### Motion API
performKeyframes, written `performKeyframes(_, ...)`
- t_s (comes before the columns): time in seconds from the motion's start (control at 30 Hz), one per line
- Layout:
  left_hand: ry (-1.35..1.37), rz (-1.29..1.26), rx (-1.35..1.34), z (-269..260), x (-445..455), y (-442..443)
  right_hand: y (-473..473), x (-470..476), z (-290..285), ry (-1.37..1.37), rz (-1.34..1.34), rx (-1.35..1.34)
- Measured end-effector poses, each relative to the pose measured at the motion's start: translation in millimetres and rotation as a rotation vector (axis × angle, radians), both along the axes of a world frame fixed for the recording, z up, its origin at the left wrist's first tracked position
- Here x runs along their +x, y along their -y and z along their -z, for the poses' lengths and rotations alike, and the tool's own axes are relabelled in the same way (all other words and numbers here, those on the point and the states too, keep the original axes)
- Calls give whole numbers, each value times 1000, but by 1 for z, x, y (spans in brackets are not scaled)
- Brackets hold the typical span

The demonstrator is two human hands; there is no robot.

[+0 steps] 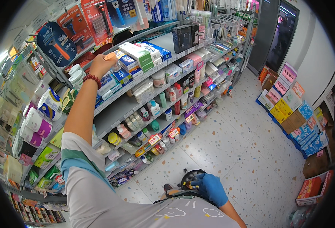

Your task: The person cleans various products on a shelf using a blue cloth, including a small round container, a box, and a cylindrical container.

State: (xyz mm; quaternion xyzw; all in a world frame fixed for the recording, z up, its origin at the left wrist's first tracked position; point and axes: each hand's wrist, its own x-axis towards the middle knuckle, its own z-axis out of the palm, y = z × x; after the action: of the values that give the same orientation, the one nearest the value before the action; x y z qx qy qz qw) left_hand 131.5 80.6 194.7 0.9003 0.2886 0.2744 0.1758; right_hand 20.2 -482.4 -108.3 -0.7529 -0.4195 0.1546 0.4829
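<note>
My left hand (100,66), bare with a red bead bracelet (92,80) at the wrist, reaches to the upper shelf. It grips a small clear container with an orange lid (110,56), held beside several toothpaste-like boxes (126,61). White tubs (76,74) stand just left of the wrist. My right hand (213,189) wears a blue glove and hangs low in front of my shirt. Below its fingers is a round black object with small casters (192,179), partly covered by the hand. Whether the gloved fingers hold anything is hidden.
The shelving unit (158,68) carries bottles, cartons and cotton products on several levels. Carded razors (59,47) hang at the upper left, with tissue rolls (39,123) below. Stacked cartons and packs (294,119) line the right wall. Speckled floor (236,148) lies between.
</note>
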Motion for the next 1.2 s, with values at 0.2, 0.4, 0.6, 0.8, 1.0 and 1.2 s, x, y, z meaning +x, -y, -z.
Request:
performKeyframes(0.2,-100,71,36,11,2,-24,-3,-4,-17,-260,92,-12)
performKeyframes(0.4,-158,80,151,-1,-24,1,0,6,-33,33,-90,-252)
performKeyframes(0.6,146,277,740,14,-95,156,19,9,-15,-313,85,-12)
performKeyframes(0.8,33,165,40,103,-130,178,32,22,-41,-207,9,-297)
performKeyframes(1.0,-93,43,-48,189,-111,89,20,15,-72,106,-52,-640)
performKeyframes(1.2,-82,-11,-129,209,-37,17,38,-25,-1,-428,320,-109)
